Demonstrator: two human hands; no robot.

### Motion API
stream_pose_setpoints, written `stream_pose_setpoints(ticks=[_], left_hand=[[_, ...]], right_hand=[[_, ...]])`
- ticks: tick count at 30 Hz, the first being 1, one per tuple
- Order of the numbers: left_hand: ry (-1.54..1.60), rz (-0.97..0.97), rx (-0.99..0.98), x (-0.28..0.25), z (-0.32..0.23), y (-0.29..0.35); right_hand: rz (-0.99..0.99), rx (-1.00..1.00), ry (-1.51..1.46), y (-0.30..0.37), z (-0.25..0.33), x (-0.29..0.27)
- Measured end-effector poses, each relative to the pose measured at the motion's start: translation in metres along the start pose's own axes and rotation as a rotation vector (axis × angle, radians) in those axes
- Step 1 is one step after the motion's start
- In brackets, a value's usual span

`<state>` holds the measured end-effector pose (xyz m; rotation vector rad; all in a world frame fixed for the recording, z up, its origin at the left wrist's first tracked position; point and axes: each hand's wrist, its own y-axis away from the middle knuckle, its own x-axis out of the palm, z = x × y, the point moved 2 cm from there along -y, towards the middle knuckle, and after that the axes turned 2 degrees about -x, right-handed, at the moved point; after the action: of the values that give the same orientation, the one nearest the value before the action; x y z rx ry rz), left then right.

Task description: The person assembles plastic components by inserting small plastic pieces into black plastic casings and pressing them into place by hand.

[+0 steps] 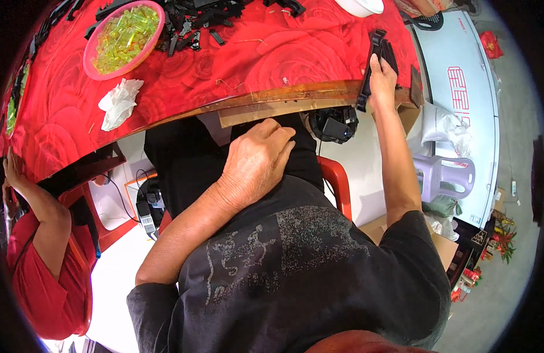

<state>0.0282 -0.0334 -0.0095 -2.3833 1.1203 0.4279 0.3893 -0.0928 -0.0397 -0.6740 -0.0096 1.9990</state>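
My right hand (382, 82) is closed around long black plastic parts (375, 50) above the right end of the table edge. They stand roughly upright, with ends showing above and below my fingers. My left hand (257, 157) rests over my lap, fingers curled in and knuckles up. Whatever it might hold is hidden beneath the fingers. More black plastic pieces (187, 29) lie heaped at the far side of the table. Beside that heap stands a pink bowl (89, 65) filled with clear yellow-green pieces.
A red rose-patterned cloth covers the table (272, 65), and a crumpled white tissue (120, 105) lies on it. At the left sits a co-worker in a red shirt (45, 282). A purple stool (442, 176) and a large white panel (469, 117) stand to the right.
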Motion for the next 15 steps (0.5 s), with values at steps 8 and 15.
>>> stream_pose_setpoints(ticks=[8, 15], left_hand=[[-0.028, 0.06, 0.0, 0.001, 0.005, 0.011], [-0.069, 0.088, 0.01, 0.001, 0.007, 0.015]], right_hand=[[0.043, -0.385, 0.778, -0.049, -0.005, 0.015], [0.007, -0.365, 0.979, -0.07, -0.03, 0.009]])
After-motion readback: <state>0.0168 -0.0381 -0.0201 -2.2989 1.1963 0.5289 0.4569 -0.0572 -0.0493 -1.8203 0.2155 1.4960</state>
